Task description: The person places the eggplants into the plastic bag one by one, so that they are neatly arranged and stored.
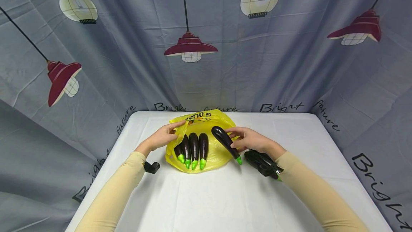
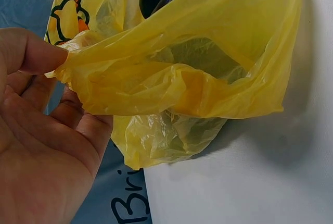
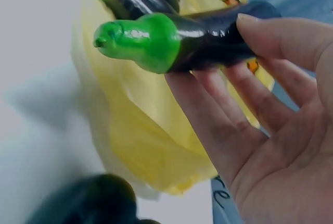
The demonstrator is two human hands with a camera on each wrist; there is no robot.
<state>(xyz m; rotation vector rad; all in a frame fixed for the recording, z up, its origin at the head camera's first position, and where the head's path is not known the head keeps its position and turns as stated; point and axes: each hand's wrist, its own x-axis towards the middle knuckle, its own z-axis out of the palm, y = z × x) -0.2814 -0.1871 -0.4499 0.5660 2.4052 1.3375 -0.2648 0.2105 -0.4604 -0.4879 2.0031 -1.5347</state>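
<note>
My left hand (image 1: 161, 138) pinches the rim of a yellow plastic bag (image 1: 219, 155) between thumb and fingers, lifting that side. Several dark purple eggplants with bright green stem ends lie side by side at the bag's mouth, one of them the eggplant (image 1: 203, 146) nearest the middle. Over the bag's right side, my right hand (image 1: 251, 139) grips another eggplant (image 3: 208, 36), thumb on one side and fingers underneath. Its green end points down toward the table in the head view. The bag's far inside is partly hidden.
Beneath my right wrist more dark eggplant (image 1: 254, 158) lies on the white table (image 1: 209, 203), partly hidden by the forearm and wrist camera. Another black wrist camera (image 1: 152, 167) hangs at my left wrist. A grey-blue curtain (image 1: 206, 81) with printed lamps surrounds the table.
</note>
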